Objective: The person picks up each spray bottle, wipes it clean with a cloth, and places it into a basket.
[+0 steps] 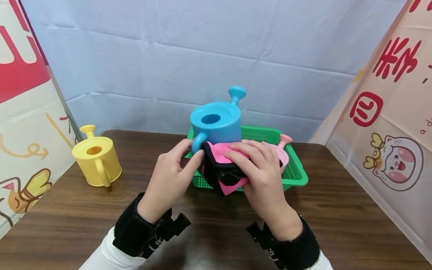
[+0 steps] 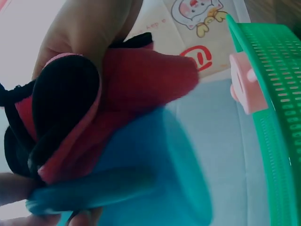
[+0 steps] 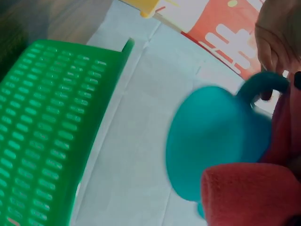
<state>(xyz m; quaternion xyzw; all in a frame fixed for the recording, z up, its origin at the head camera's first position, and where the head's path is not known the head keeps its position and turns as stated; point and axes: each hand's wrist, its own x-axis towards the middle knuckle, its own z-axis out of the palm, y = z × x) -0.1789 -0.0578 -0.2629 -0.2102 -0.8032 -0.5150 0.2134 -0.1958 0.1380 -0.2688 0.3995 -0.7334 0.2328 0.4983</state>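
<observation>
Only the head view takes in the yellow plastic watering can (image 1: 98, 163), at left on the brown wood-grain table (image 1: 114, 225), while the right wrist view reveals the underside of the blue plastic watering can (image 1: 219, 123), apart from the green perforated plastic basket (image 1: 298, 176). The blue can, at the centre of the head view, is glossy and rounded, with a circular top opening, curved handle and flared spout. The left hand (image 1: 175, 176) pinches that handle; the right hand (image 1: 261, 176) grasps a fuzzy pink cloth with black trim (image 1: 229, 175) against the can. A pale-pink plastic watering can (image 1: 282, 155) sits in the basket.
</observation>
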